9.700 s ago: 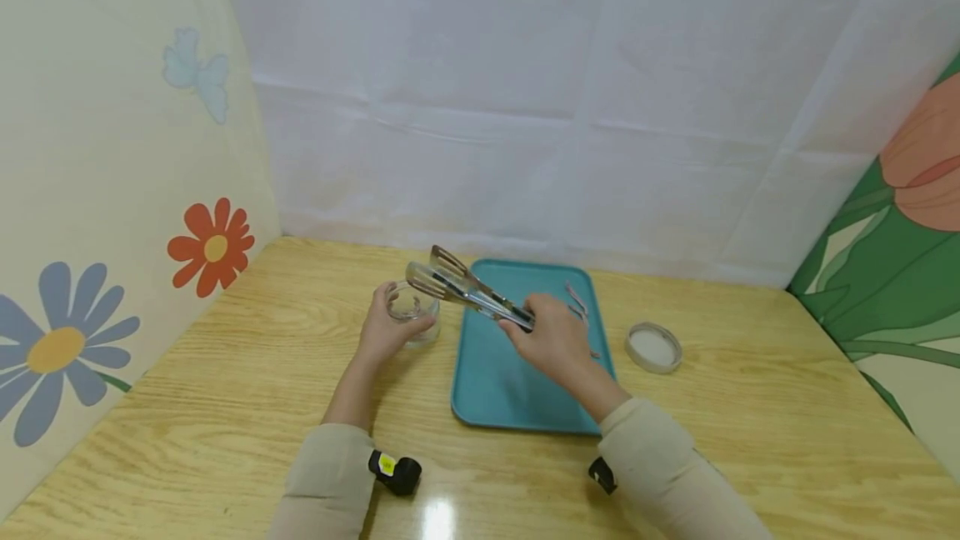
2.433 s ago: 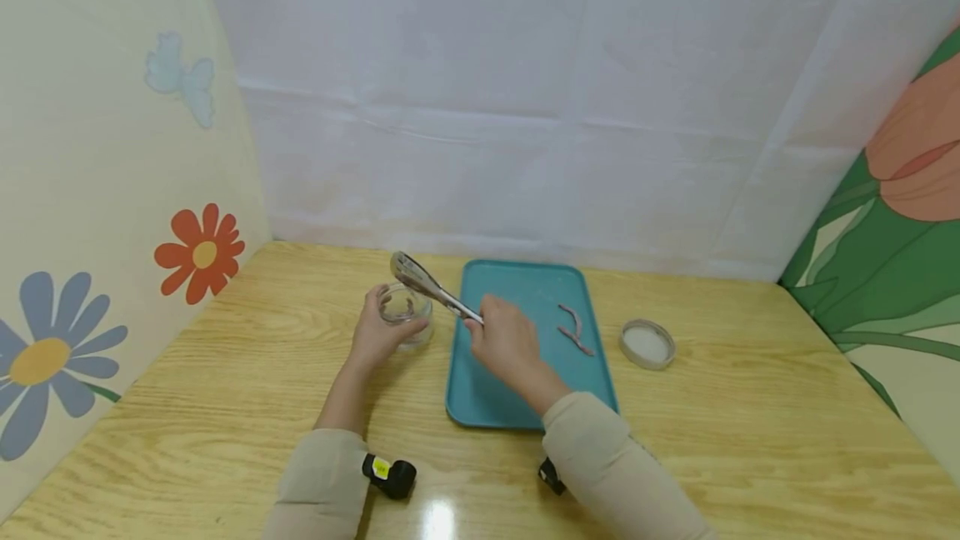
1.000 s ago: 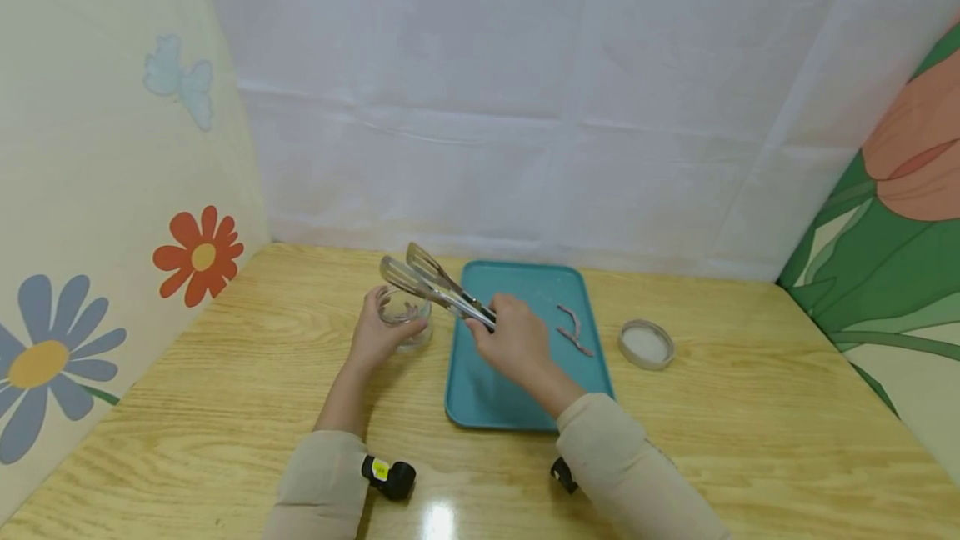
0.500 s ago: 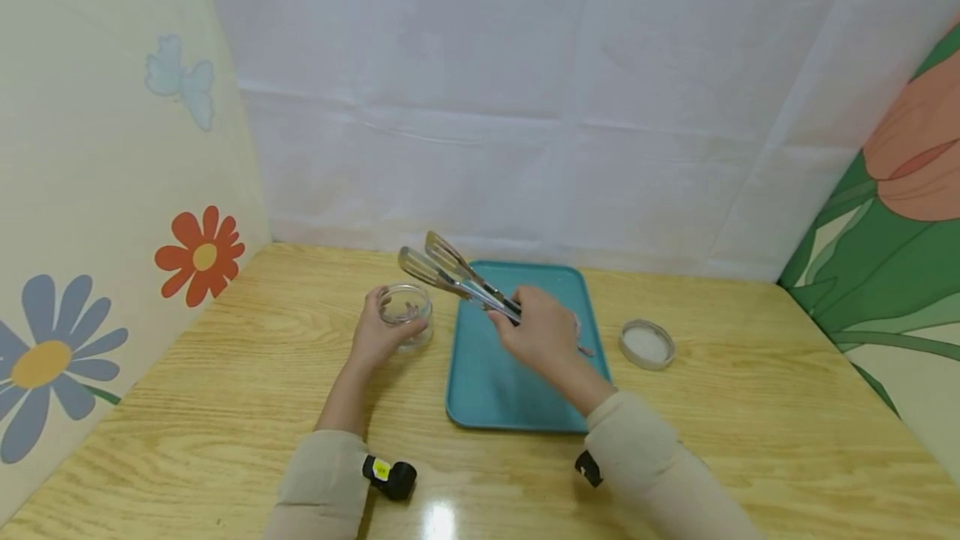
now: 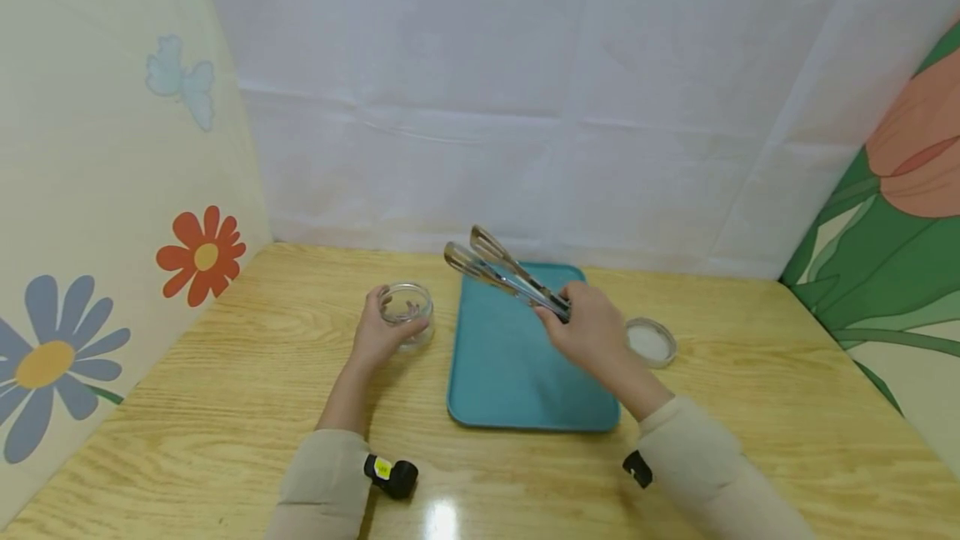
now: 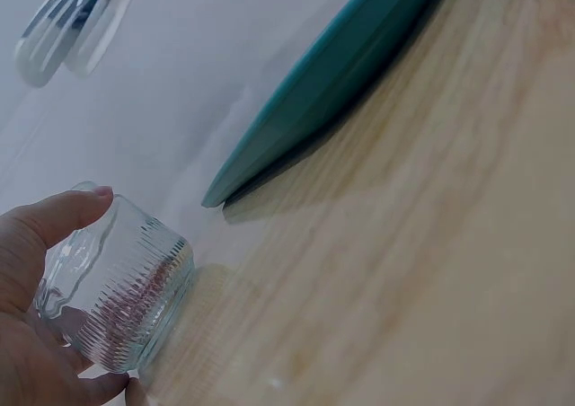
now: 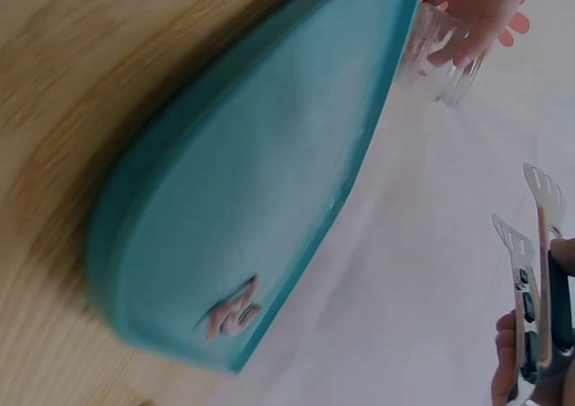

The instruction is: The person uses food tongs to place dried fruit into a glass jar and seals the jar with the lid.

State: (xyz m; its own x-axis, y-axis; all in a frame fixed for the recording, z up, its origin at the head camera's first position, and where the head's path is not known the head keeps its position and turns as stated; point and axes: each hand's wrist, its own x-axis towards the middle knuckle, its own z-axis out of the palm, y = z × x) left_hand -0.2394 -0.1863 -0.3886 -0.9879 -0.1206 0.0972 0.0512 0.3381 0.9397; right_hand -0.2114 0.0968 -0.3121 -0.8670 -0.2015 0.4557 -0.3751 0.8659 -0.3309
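My left hand [image 5: 377, 332] grips a small clear glass jar [image 5: 417, 333] that stands on the table left of the tray. Reddish-brown pieces show through its ribbed wall in the left wrist view. In my right hand [image 5: 596, 325] are metal tongs [image 5: 517, 280], held above the tray with their slotted ends spread and nothing between them. Thin pinkish, worm-like strips [image 7: 232, 313] lie near one end of the blue-green tray [image 5: 510, 369]. The right hand and forearm hide these strips in the head view.
A round, shallow lid [image 5: 652, 343] with a pale centre lies right of the tray, partly behind the right hand. The wooden table [image 5: 247, 373] meets a white cloth backdrop [image 5: 465, 107] at its far edge. Painted panels stand at both sides.
The tongs were pressed together over the jar 2.4 seconds ago, then spread. My right hand has since carried them rightward over the tray, covering the strips. The left hand stays on the jar.
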